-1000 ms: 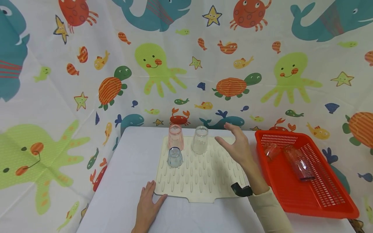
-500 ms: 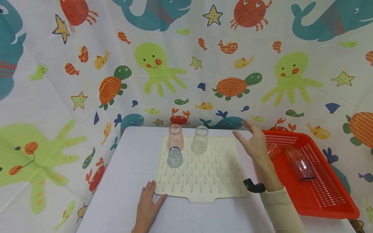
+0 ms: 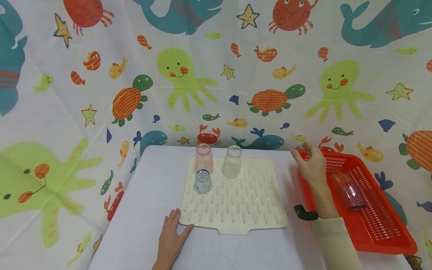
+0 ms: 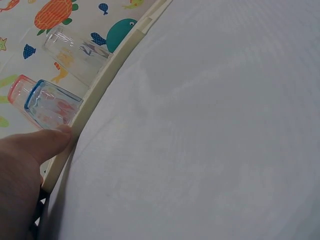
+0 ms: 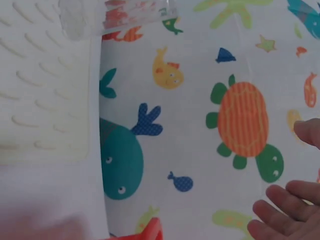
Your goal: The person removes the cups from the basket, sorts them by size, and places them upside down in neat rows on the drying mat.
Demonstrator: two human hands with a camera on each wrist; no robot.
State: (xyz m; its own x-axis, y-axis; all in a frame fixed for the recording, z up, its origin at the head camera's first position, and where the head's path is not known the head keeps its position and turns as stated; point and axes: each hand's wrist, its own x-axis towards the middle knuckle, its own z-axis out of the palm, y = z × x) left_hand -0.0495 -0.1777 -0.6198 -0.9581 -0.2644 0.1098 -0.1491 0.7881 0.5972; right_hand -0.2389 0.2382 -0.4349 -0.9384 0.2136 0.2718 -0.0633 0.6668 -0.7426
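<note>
My left hand (image 3: 170, 238) rests at the front left corner of a cream drying mat (image 3: 249, 198), fingers straight. In the left wrist view its thumb (image 4: 52, 141) lies against the mat's edge. Upside down on the mat stand a pink tumbler (image 3: 204, 165), a clear tumbler (image 3: 233, 163) and a short blue glass (image 3: 203, 183). My right hand (image 3: 314, 165) holds nothing and hovers over the left rim of a red basket (image 3: 388, 243), thumb and fingers spread. A tall pinkish glass (image 3: 347, 189) lies in the basket; the smaller one there is hidden behind my right hand.
A white cloth covers the table (image 3: 145, 195). Behind it hangs a curtain (image 3: 216, 108) printed with sea animals. The basket stands right of the mat, with a narrow strip of table between them.
My right hand has moved right, from above the mat's right side to the basket's left rim, now covering the smaller glass. My left hand and the glasses on the mat have stayed put.
</note>
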